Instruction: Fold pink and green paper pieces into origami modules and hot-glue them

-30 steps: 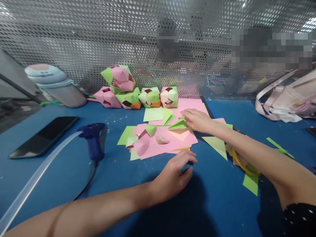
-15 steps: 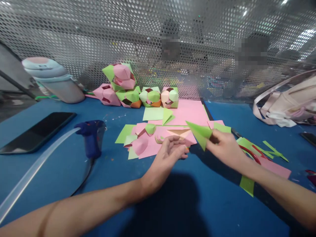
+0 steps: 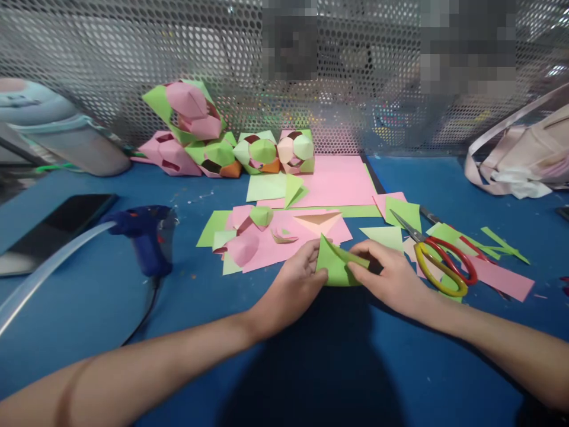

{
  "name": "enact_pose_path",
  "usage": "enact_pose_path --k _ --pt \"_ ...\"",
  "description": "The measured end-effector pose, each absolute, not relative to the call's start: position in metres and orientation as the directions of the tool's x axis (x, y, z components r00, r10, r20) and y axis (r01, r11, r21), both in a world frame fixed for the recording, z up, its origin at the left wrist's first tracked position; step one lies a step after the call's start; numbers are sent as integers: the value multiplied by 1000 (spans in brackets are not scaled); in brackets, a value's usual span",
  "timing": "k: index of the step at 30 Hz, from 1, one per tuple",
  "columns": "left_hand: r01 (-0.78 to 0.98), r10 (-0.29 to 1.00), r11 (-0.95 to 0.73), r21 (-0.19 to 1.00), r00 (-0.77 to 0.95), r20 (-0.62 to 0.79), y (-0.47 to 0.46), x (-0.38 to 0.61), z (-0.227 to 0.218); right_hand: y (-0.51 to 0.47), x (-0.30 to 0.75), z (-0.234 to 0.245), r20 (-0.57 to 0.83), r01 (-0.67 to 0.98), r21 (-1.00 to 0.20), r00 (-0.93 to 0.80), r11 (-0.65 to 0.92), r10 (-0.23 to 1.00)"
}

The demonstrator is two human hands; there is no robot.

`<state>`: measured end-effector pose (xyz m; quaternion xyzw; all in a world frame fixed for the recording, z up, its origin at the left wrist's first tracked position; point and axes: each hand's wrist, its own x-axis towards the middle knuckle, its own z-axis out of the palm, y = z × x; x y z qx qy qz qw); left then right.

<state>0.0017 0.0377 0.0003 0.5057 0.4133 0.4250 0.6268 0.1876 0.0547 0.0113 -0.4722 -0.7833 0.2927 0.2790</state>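
A folded piece of green paper (image 3: 334,268) is held between both hands, low over the blue table. My left hand (image 3: 299,283) pinches its left edge, thumb in front. At the right, my right hand (image 3: 387,273) grips a raised flap of it between thumb and fingers. Just beyond lies a pile of pink and green paper (image 3: 306,240) with curled pieces and a peach folded piece (image 3: 320,222) on top. Scissors with yellow and red handles (image 3: 438,261) rest to the right of my right hand, blades pointing away.
A blue glue gun (image 3: 149,240) with a clear glue stick stands at left, beside a black phone (image 3: 57,228) and a bottle (image 3: 66,133). Several folded paper balls (image 3: 213,155) line the perforated metal screen. Paper scraps (image 3: 502,276) and a pale bag (image 3: 528,154) are at right.
My right hand has brought the green paper left and toward me, and my left hand has closed on it. The scissors are now in plain view. The camera view has shifted.
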Motion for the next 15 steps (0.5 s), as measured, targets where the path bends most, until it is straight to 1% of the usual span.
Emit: enact_pose_path --k 4,6,8,11,13,15 --pt "15 950 140 990 280 -138 39 0 5 58 193 18 -14 512 -836 -377 196 926" --pt "121 950 89 989 288 -121 39 -3 6 59 195 21 -48 503 -847 -392 170 919" --pt "252 948 -28 967 314 -55 40 -6 5 61 197 20 -9 530 -820 -385 213 923" --pt "422 926 -253 870 366 92 40 -10 1 63 198 12 63 581 -761 -377 289 924" --pt "480 893 -384 789 409 186 39 -12 -3 65 199 4 91 578 -748 -399 327 913" --pt "509 853 -485 711 454 257 40 -12 -6 66 201 -4 145 554 -732 -443 397 885"
